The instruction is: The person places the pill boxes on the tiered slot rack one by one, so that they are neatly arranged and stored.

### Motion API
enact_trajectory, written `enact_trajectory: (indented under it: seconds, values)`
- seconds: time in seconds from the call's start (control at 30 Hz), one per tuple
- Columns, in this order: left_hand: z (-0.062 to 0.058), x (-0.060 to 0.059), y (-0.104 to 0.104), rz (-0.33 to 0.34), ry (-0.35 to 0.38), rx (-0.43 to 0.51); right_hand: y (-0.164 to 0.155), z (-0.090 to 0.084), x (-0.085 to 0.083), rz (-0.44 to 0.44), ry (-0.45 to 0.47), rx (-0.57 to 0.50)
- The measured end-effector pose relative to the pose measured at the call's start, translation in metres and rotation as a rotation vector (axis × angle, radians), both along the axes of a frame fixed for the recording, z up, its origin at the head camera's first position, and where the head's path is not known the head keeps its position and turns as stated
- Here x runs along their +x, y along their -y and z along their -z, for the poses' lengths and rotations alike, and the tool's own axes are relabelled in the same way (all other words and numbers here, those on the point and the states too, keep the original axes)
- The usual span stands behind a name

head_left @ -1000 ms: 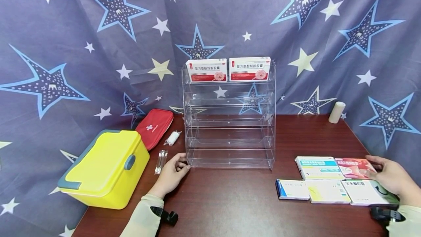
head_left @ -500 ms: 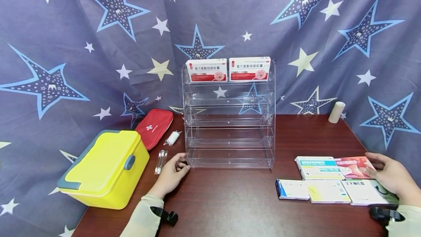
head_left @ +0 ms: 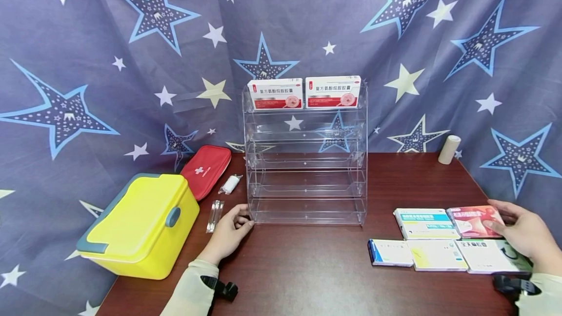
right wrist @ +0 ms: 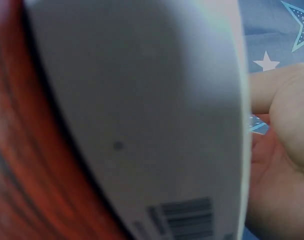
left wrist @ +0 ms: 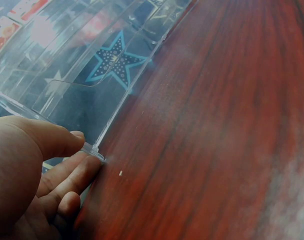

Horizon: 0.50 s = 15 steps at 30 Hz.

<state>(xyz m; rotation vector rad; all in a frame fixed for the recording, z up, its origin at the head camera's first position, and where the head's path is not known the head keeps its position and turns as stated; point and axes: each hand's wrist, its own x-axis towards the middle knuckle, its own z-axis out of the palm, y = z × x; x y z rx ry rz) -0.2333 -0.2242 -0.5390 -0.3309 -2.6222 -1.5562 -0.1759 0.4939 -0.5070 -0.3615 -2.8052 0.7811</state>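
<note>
A clear acrylic display rack (head_left: 306, 191) with several tiers stands mid-table; two red-and-white medicine boxes, one left (head_left: 275, 94) and one right (head_left: 333, 92), sit on its top tier. My left hand (head_left: 230, 232) pinches the rack's front left corner, thumb on one side and fingers on the other, as the left wrist view shows. At the right, my right hand (head_left: 524, 230) grips the right end of a red medicine box (head_left: 474, 221) between thumb and fingers. A white box side with a barcode (right wrist: 187, 220) fills much of the right wrist view, blurred, and hides the fingertips there.
Beside the red box lies a teal-and-white box (head_left: 427, 224). In front are a blue-and-white box (head_left: 391, 252), a yellow-and-white box (head_left: 436, 256) and a white-and-green box (head_left: 487, 257). Left stand a yellow bin (head_left: 140, 223), red pouch (head_left: 205, 172) and wrapped roll (head_left: 230, 184); back right, a beige roll (head_left: 450, 149).
My right hand has moved slightly up and away, and the red medicine box has shifted with it, its right end now a little higher. My left hand and the rack stay put.
</note>
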Motion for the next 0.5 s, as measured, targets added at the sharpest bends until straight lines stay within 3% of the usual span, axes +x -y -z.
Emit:
enact_trajectory:
  seconds: [0.23,0.5]
  values:
    - [0.0005,-0.0002,0.0001,-0.001,0.0,0.0,0.0058,-0.0044,0.0011,0.152,-0.059,-0.082]
    - [-0.0012,0.0002,-0.0009,-0.002,0.009,-0.003,0.0061,-0.0048,-0.0004,0.197,-0.196,-0.115]
